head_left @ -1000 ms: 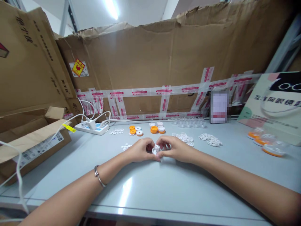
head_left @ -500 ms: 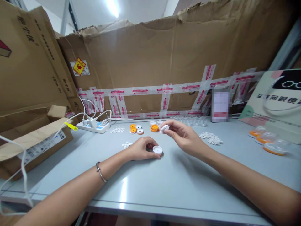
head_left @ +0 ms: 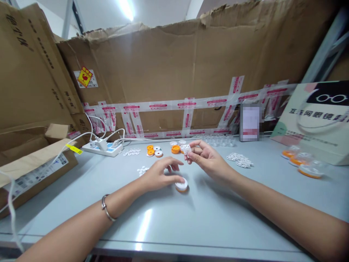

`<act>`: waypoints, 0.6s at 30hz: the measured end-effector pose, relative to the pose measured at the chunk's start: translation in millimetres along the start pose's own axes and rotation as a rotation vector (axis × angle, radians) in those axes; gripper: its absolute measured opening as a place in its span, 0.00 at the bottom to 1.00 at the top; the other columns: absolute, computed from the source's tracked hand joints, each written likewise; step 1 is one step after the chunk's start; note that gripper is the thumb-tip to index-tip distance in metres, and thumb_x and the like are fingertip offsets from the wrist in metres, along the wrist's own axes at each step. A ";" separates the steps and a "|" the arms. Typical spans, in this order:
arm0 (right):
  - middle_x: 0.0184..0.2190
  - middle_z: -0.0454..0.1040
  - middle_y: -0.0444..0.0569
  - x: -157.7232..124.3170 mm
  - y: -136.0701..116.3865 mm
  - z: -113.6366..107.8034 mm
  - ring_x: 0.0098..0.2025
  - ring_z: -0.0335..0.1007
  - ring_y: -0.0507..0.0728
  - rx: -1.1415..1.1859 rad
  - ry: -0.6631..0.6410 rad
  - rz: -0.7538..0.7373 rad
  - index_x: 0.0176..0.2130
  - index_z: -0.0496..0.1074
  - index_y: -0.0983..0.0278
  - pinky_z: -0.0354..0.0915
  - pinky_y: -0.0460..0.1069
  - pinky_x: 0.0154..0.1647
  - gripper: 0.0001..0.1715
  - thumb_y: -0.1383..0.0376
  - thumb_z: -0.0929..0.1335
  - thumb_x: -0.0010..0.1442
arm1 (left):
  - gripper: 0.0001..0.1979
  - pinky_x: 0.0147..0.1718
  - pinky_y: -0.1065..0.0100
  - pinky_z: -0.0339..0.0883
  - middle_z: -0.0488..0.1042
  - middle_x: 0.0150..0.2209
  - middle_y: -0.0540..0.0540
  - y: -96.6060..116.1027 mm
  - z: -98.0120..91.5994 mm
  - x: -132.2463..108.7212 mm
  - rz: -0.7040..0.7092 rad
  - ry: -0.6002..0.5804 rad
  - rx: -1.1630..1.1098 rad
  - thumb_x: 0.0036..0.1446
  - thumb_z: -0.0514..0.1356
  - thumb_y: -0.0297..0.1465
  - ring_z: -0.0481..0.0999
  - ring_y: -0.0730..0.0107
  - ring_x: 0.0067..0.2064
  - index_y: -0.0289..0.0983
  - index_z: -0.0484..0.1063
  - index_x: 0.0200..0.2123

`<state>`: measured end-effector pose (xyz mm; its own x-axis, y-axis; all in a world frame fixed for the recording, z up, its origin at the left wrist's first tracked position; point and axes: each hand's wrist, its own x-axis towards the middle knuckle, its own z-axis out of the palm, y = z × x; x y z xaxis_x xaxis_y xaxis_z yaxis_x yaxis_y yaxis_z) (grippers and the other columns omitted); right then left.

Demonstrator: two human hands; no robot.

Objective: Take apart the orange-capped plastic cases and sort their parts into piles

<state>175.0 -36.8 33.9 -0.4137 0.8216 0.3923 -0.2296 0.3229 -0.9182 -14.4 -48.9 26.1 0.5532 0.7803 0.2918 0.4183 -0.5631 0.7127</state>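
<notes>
My left hand has its fingers apart, and its thumb tip is at the edge of a round white and orange piece lying on the grey table. To the right, my right hand pinches a small white openwork piece between thumb and fingers, above the table. Behind the hands sit orange and white round parts, with another orange part near my right fingertips. Small white bits lie beside my left wrist.
A pile of white openwork pieces lies right of my right hand. Clear-domed round items stand at far right before a paper bag. A power strip, an open carton and a phone are also around.
My left fingers have opened away from the round piece, which now rests nearer the front edge with its orange base showing. My right hand still holds the white piece. The view has shifted slightly.
</notes>
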 end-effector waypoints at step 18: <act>0.21 0.72 0.41 2.8 15.0 4.3 0.24 0.67 0.47 0.026 0.053 0.247 0.27 0.72 0.65 0.64 0.45 0.31 0.12 0.59 0.72 0.46 | 0.06 0.32 0.71 0.67 0.76 0.32 0.47 8.0 3.8 0.3 0.293 0.397 0.029 0.50 0.61 0.25 0.72 0.73 0.33 0.35 0.73 0.35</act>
<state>166.6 -31.6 21.5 -0.4137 0.8975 0.1526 -0.1499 0.0981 -0.9838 -8.2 -54.2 29.5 0.3358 0.6286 0.7015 0.3089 -0.7771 0.5484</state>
